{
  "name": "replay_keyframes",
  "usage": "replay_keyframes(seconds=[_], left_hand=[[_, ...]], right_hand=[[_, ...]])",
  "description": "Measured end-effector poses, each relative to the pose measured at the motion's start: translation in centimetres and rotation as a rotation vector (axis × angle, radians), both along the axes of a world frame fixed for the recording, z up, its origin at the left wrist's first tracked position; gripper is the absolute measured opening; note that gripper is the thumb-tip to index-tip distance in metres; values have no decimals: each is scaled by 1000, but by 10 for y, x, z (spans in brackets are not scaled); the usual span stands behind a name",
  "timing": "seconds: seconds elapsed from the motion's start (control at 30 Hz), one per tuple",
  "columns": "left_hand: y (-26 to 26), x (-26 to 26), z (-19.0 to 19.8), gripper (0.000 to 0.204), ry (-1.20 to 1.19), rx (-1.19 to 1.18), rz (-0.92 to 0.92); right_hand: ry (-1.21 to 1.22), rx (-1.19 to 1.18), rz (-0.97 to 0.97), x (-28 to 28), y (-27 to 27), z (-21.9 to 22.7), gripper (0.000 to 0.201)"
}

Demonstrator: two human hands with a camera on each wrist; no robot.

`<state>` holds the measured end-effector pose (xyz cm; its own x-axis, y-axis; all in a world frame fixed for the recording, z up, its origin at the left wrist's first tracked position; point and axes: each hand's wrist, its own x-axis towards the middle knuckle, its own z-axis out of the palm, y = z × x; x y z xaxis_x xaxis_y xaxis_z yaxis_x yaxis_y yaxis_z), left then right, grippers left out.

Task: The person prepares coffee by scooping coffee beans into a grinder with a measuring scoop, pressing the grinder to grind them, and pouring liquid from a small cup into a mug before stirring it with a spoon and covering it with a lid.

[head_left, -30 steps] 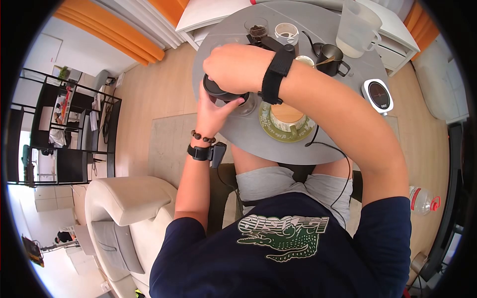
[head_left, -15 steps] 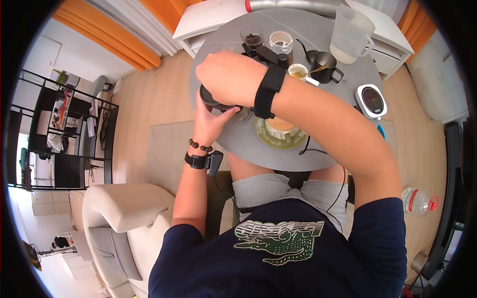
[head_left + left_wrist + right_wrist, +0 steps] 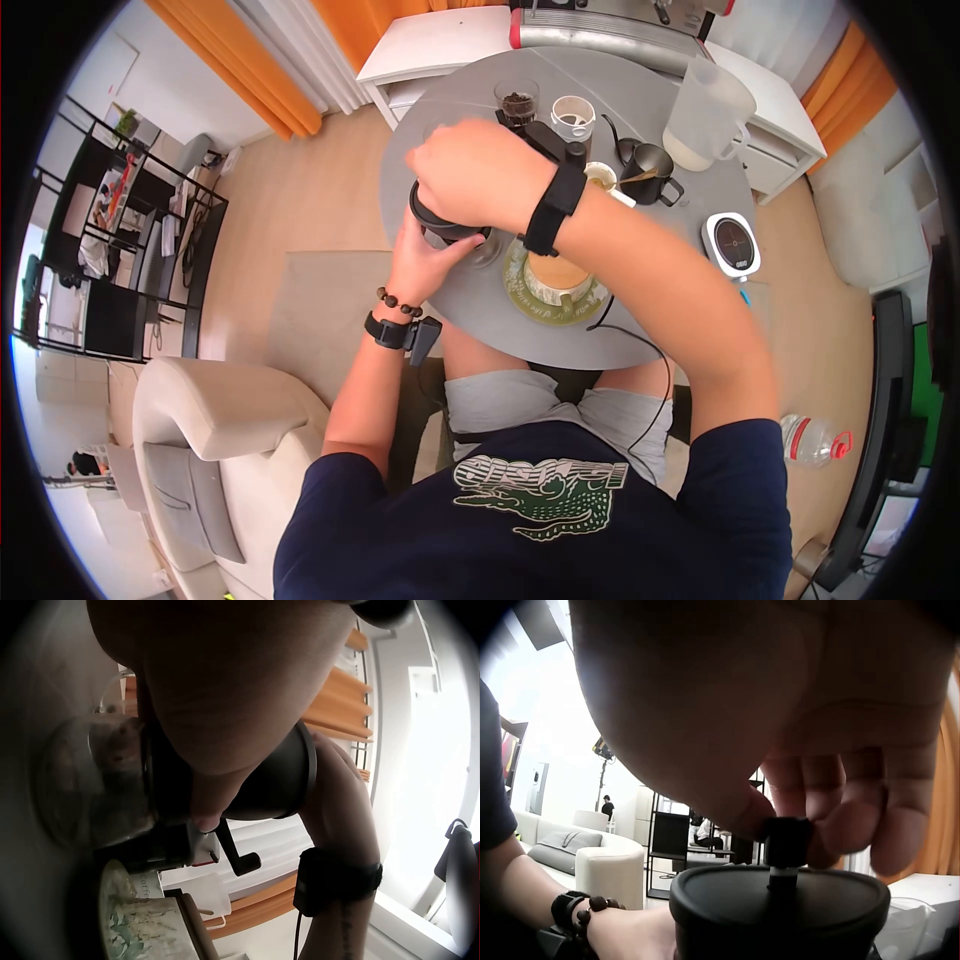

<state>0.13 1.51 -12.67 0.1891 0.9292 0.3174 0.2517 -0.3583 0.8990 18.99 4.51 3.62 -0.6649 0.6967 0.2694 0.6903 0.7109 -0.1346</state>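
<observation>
A black coffee grinder [image 3: 440, 224] with a clear glass base [image 3: 86, 780] stands upright at the table's left side. My left hand [image 3: 425, 262] grips its body from the near side, the thumb wrapped across the front. Over the top, my right hand [image 3: 465, 170] pinches a small black knob [image 3: 787, 841] between thumb and fingers. That knob rises from the middle of the round black lid [image 3: 832, 889]. Just right of the grinder, a patterned cup with a wooden lid [image 3: 560, 272] sits on a green plate [image 3: 522, 293].
Farther back stand a glass of dark beans [image 3: 518, 104], a white cup [image 3: 573, 118], a black mug [image 3: 648, 178] with a spoon and a large clear pitcher [image 3: 708, 115]. A white scale [image 3: 732, 245] is at the right edge. A cable [image 3: 640, 335] hangs near the right forearm.
The head view has tilted up, so the table sits lower and a silver machine shows at the back. Both hands stay on the grinder, the right hand turned slightly over its top.
</observation>
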Motion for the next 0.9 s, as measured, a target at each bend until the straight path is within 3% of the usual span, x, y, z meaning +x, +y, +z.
replay_keyframes(seconds=[0.3,0.47,0.53,0.63,0.9], left_hand=[[-15,21,10,99,10,27,153],[-15,21,11,101,18,76,219],[-16,18,13,103,13,47,144],[-18,19,17,103,5,32,165],[-13,17,5,103,-89,45,126]], right_hand=[[90,-24,-215,-18,-17,-5,17],[87,105,-33,-9,-10,-19,19],[96,147,49,-3,-12,-11,22],[117,4,-101,5,-25,5,28],[102,53,-23,17,-27,0,20]])
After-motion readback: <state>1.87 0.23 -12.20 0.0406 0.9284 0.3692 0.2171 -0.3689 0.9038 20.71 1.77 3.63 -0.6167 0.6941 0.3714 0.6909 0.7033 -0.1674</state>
